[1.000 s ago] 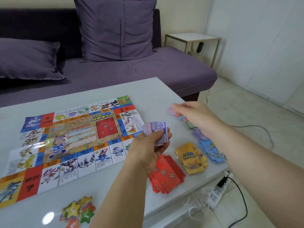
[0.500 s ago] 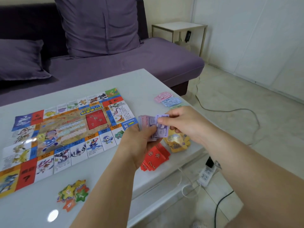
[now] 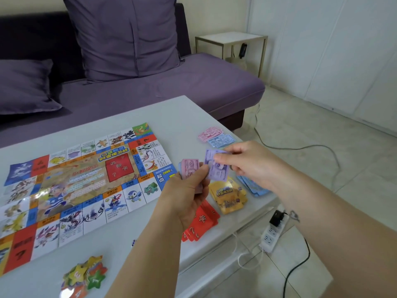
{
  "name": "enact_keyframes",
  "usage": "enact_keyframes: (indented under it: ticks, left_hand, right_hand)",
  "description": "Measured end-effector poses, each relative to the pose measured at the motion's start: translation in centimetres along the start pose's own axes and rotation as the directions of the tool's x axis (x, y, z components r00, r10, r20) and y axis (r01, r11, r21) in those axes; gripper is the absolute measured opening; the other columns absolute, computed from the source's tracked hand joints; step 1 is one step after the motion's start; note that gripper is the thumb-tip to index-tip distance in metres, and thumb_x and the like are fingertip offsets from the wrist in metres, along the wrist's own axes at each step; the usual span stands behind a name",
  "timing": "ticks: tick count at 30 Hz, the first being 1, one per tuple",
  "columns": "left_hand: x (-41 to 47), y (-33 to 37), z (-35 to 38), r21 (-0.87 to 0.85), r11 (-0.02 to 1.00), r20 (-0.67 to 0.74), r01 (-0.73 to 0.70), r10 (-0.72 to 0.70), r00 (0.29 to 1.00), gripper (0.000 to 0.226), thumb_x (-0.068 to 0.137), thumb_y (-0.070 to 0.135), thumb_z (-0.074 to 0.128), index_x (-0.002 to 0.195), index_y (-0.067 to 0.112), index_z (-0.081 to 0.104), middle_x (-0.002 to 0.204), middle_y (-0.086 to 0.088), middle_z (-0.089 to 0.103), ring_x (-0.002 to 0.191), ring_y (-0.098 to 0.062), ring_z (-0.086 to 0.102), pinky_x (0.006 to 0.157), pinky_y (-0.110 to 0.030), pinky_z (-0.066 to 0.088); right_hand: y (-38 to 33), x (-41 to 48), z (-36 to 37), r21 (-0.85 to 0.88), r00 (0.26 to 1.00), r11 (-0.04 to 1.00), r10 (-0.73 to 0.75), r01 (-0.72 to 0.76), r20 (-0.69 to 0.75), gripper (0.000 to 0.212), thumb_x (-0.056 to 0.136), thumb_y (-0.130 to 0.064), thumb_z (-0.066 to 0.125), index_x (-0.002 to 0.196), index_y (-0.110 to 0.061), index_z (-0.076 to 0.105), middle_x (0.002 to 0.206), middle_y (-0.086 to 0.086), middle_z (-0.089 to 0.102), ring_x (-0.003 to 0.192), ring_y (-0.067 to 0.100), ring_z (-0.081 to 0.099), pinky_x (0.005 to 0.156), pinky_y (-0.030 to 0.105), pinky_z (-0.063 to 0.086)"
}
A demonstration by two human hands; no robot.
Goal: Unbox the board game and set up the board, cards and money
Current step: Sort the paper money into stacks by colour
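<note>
Head camera: the left hand [image 3: 187, 196] curls round a wad of play money [image 3: 190, 167], thumb on top. The right hand [image 3: 251, 165] pinches a purple note [image 3: 217, 171] by its upper end. Both hover above the yellow card pile [image 3: 228, 195] near the table [image 3: 171, 112] edge, with the board [image 3: 86, 179] just to the left.

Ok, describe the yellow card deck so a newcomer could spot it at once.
On the white table, look right of the game board, toward the near edge. Three card decks lie in a row; the yellow deck is the middle one, between the red deck and the blue deck.
</note>
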State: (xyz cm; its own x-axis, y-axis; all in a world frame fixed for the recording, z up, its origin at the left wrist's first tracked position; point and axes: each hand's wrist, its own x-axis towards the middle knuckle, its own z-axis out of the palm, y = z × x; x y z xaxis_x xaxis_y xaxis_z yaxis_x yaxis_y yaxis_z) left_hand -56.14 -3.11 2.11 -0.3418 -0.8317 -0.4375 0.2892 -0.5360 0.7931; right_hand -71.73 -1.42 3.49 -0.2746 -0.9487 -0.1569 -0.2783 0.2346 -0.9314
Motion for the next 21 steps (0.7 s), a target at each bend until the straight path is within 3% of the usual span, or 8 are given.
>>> enact_keyframes:
  ticks: [3, 6, 9, 12, 15, 17, 19, 21]
  left_hand:
    - [0.2, 0.1, 0.4, -0.086, 0.996, -0.027, 0.039, -0.042, 0.999, 0.007, 0.084, 0.011, 0.066, 0.089, 0.009, 0.061, 0.056, 0.001, 0.058, 0.046, -0.004, 0.054, 0.043, -0.014, 0.046]
    - [0.4, 0.3, 0.5, -0.108, 0.992, -0.045, 0.06, -0.065, 0.997, 0.01, 0.084, 0.014, 0.067, 0.086, 0.008, 0.059, 0.059, 0.0, 0.06, 0.047, -0.006, 0.054, 0.042, -0.014, 0.046]
    - [0.3, 0.2, 0.7, -0.111, 0.992, -0.052, 0.067, -0.073, 0.996, 0.011, 0.084, 0.016, 0.067, 0.085, 0.008, 0.059, 0.062, -0.001, 0.061, 0.053, -0.008, 0.053, 0.043, -0.015, 0.047]
    - [0.3, 0.1, 0.9, -0.121, 0.99, -0.051, 0.078, -0.084, 0.995, 0.011, 0.085, 0.016, 0.065, 0.089, 0.007, 0.06, 0.064, -0.002, 0.064, 0.056, -0.009, 0.056, 0.044, -0.015, 0.049]
    - [0.2, 0.1, 0.9, -0.166, 0.981, -0.03, 0.102, -0.108, 0.994, 0.012, 0.089, 0.015, 0.06, 0.094, 0.004, 0.061, 0.074, -0.008, 0.065, 0.064, -0.014, 0.06, 0.048, -0.02, 0.054]
    - [0.1, 0.1, 0.9, -0.183, 0.976, -0.009, 0.116, -0.119, 0.993, 0.011, 0.093, 0.011, 0.054, 0.095, 0.002, 0.059, 0.083, -0.012, 0.066, 0.072, -0.018, 0.062, 0.054, -0.025, 0.056]
    - [0.2, 0.1, 0.8, -0.178, 0.977, 0.031, 0.122, -0.118, 0.993, 0.012, 0.095, 0.003, 0.046, 0.099, -0.001, 0.056, 0.091, -0.015, 0.067, 0.079, -0.022, 0.064, 0.06, -0.028, 0.057]
    - [0.4, -0.1, 0.7, -0.121, 0.987, 0.084, 0.107, -0.097, 0.992, 0.017, 0.095, -0.005, 0.039, 0.1, -0.001, 0.055, 0.097, -0.016, 0.068, 0.084, -0.022, 0.067, 0.065, -0.027, 0.058]
  right_hand:
    - [0.7, 1.0, -2.2, 0.168, 0.987, 0.986, 0.016, 0.012, -0.162, 0.009, 0.085, -0.015, 0.068, 0.077, -0.013, 0.065, 0.061, 0.003, 0.051, 0.049, 0.009, 0.04, 0.047, 0.019, 0.033]
    - [2.0, 1.8, -4.2, 0.024, 0.941, 0.999, -0.037, 0.047, -0.338, 0.009, 0.087, -0.01, 0.065, 0.092, -0.016, 0.06, 0.07, -0.002, 0.061, 0.044, 0.001, 0.053, 0.046, 0.013, 0.041]
    - [3.4, 2.6, -4.4, -0.142, 0.935, 0.989, -0.086, 0.039, -0.345, 0.019, 0.089, -0.01, 0.061, 0.108, -0.013, 0.061, 0.085, 0.003, 0.066, 0.049, 0.003, 0.058, 0.058, 0.019, 0.047]
    - [4.5, 3.5, -3.9, -0.288, 0.93, 0.958, -0.1, -0.006, -0.353, 0.02, 0.087, -0.015, 0.065, 0.107, -0.01, 0.066, 0.095, 0.007, 0.068, 0.074, 0.019, 0.062, 0.073, 0.029, 0.048]
    - [5.2, 3.6, -3.7, -0.483, 0.924, 0.867, -0.077, -0.124, -0.375, 0.022, 0.084, -0.033, 0.067, 0.102, -0.021, 0.069, 0.094, 0.001, 0.069, 0.086, 0.021, 0.062, 0.07, 0.029, 0.045]
    - [5.2, 3.4, -3.8, -0.561, 0.909, 0.808, -0.079, -0.182, -0.408, 0.032, 0.082, -0.042, 0.067, 0.109, -0.025, 0.07, 0.104, 0.001, 0.067, 0.097, 0.023, 0.061, 0.075, 0.03, 0.046]
    - [4.3, 3.0, -3.8, -0.577, 0.88, 0.799, -0.14, -0.171, -0.454, 0.04, 0.082, -0.043, 0.067, 0.115, -0.021, 0.067, 0.115, 0.005, 0.06, 0.109, 0.026, 0.056, 0.085, 0.035, 0.047]
    - [2.6, 2.1, -3.4, -0.554, 0.874, 0.83, -0.219, -0.067, -0.434, 0.037, 0.084, -0.04, 0.066, 0.113, -0.017, 0.068, 0.11, 0.005, 0.06, 0.106, 0.024, 0.057, 0.086, 0.035, 0.047]
